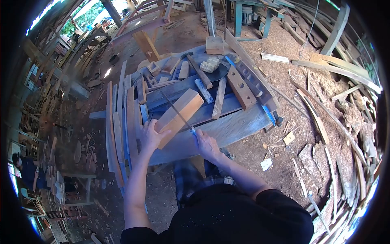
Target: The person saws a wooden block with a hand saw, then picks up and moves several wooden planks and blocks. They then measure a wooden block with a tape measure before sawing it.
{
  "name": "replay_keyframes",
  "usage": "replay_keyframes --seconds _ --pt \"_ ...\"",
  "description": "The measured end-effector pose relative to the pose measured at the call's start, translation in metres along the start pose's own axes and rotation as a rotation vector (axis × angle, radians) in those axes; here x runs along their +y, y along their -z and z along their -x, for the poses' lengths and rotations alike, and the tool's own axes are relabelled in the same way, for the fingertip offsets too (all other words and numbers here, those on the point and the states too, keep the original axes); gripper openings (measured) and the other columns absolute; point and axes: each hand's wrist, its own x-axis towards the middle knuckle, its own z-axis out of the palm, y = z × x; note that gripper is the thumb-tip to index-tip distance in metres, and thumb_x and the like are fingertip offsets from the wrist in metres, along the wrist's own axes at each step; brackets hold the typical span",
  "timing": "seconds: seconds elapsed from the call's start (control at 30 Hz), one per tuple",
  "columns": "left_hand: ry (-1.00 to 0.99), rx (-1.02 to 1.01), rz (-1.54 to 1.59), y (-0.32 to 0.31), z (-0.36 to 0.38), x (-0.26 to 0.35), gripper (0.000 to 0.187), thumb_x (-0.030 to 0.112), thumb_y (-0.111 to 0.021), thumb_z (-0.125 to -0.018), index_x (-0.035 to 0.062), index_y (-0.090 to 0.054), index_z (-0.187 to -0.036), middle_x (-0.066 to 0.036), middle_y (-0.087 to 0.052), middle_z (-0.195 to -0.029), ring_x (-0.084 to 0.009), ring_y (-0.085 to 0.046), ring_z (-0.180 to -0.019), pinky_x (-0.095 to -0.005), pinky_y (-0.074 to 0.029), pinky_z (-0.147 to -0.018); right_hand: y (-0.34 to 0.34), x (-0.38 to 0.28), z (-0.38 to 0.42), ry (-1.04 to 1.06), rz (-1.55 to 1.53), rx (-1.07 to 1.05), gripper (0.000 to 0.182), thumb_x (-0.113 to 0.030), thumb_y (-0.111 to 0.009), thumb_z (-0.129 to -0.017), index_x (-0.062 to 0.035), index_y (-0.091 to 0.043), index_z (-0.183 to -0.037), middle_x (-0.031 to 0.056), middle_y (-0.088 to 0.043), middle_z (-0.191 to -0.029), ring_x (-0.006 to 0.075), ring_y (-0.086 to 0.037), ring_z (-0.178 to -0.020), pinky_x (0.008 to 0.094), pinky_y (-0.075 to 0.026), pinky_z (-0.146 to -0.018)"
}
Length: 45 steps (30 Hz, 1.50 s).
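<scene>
My left hand (pixel 151 135) is closed around the near end of a thick wooden block (pixel 185 110), thumb on its top and fingers along its left side. The block lies tilted over the workbench (pixel 227 127), its far end pointing up and right. In my right hand (pixel 208 145) is the pale handle of a long, thin file-like tool (pixel 175 109). Its dark, narrow blade crosses the block diagonally towards the upper left. Whether its edge is toothed is too small to tell. Just beyond the block lies a small blue-and-white worn bar (pixel 204 91).
On the bench are a hammer (pixel 199 71), a wooden piece with round holes (pixel 241 87), a dark round dish (pixel 219 73) and a blue bar clamp (pixel 267 114). Long boards (pixel 118 130) line the left side. Scrap timber (pixel 313 114) and shavings cover the ground at right. A person (pixel 28 173) is far left.
</scene>
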Motion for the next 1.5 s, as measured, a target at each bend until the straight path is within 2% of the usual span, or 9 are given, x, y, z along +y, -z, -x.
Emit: replay_keyframes --seconds 0.07,0.3,0.37,0.47,0.6,0.67,1.2,1.37,1.5 --pt "0.035 -0.082 -0.095 0.006 0.003 0.006 0.066 0.047 -0.085 -0.063 0.0115 -0.058 -0.113 -0.013 -0.058 -0.109 -0.0331 -0.051 -0.102 -0.0435 -0.043 -0.089 -0.002 -0.007 -0.002 0.001 0.0 -0.013 0.021 -0.023 -0.044 -0.101 -0.0022 -0.044 -0.1 0.025 -0.061 -0.088 0.0446 -0.065 -0.072 0.052 -0.054 -0.06" --pt "0.072 -0.055 -0.177 0.001 0.002 0.018 0.07 0.048 -0.084 -0.065 0.0156 -0.056 -0.12 -0.011 -0.059 -0.114 -0.0311 -0.052 -0.11 -0.0453 -0.041 -0.095 -0.005 -0.027 -0.013 0.022 0.038 -0.019 0.021 -0.024 -0.044 -0.101 -0.0023 -0.045 -0.101 0.0229 -0.061 -0.085 0.0412 -0.066 -0.07 0.0486 -0.055 -0.058" --pt "0.073 -0.056 -0.115 -0.001 -0.001 0.026 0.072 0.047 -0.081 -0.068 0.0135 -0.053 -0.125 -0.015 -0.056 -0.122 -0.0342 -0.051 -0.116 -0.0511 -0.038 -0.097 -0.009 -0.03 -0.014 0.018 0.049 -0.018 0.021 -0.024 -0.044 -0.101 -0.0025 -0.045 -0.101 0.0225 -0.061 -0.084 0.0409 -0.066 -0.07 0.0486 -0.055 -0.058" --pt "0.117 -0.15 -0.058 0.003 -0.008 0.044 0.076 0.047 -0.081 -0.067 0.0111 -0.051 -0.126 -0.016 -0.054 -0.127 -0.035 -0.049 -0.122 -0.0532 -0.036 -0.1 -0.013 -0.034 -0.015 0.006 0.083 -0.024 0.021 -0.024 -0.044 -0.101 -0.0028 -0.044 -0.1 0.0221 -0.061 -0.084 0.0404 -0.067 -0.07 0.0483 -0.056 -0.058" --pt "0.177 -0.125 -0.109 -0.016 -0.016 0.045 0.077 0.046 -0.082 -0.067 0.0094 -0.051 -0.127 -0.016 -0.055 -0.128 -0.0355 -0.05 -0.122 -0.0549 -0.035 -0.1 -0.021 -0.032 -0.015 -0.02 0.119 -0.029 0.02 -0.024 -0.045 -0.101 -0.0032 -0.044 -0.1 0.0223 -0.061 -0.085 0.04 -0.067 -0.071 0.0479 -0.056 -0.059" --pt "0.235 -0.197 -0.143 -0.016 -0.019 0.046 0.086 0.05 -0.083 -0.067 0.01 -0.046 -0.133 -0.015 -0.054 -0.132 -0.0351 -0.048 -0.126 -0.0533 -0.036 -0.103 -0.022 -0.031 -0.012 -0.013 0.14 -0.024 0.02 -0.023 -0.046 -0.1 -0.0033 -0.044 -0.1 0.0223 -0.061 -0.086 0.04 -0.067 -0.072 0.0477 -0.056 -0.059" --pt "0.233 -0.081 -0.055 -0.021 -0.011 0.045 0.069 0.033 -0.087 -0.065 0.0095 -0.054 -0.12 -0.011 -0.06 -0.122 -0.0321 -0.055 -0.116 -0.0509 -0.04 -0.094 -0.013 -0.031 0.003 -0.031 0.22 -0.07 0.02 -0.023 -0.049 -0.098 -0.0041 -0.043 -0.097 0.0214 -0.061 -0.085 0.0414 -0.066 -0.071 0.0495 -0.055 -0.058" --pt "0.189 0.045 -0.046 -0.03 -0.01 0.042 0.065 0.029 -0.087 -0.064 0.0089 -0.055 -0.117 -0.01 -0.061 -0.118 -0.0313 -0.056 -0.113 -0.0513 -0.041 -0.092 -0.015 -0.026 -0.001 -0.011 0.241 -0.074 0.019 -0.022 -0.049 -0.099 -0.0038 -0.043 -0.098 0.0214 -0.06 -0.084 0.0418 -0.066 -0.07 0.0502 -0.054 -0.058" --pt "0.227 -0.029 -0.03 -0.022 -0.011 0.044 0.067 0.029 -0.088 -0.063 0.0084 -0.056 -0.118 -0.009 -0.062 -0.115 -0.0304 -0.057 -0.111 -0.0506 -0.041 -0.091 0.001 -0.025 0.009 -0.043 0.255 -0.16 0.019 -0.022 -0.047 -0.1 -0.0039 -0.043 -0.097 0.0225 -0.062 -0.085 0.043 -0.065 -0.07 0.051 -0.054 -0.058"
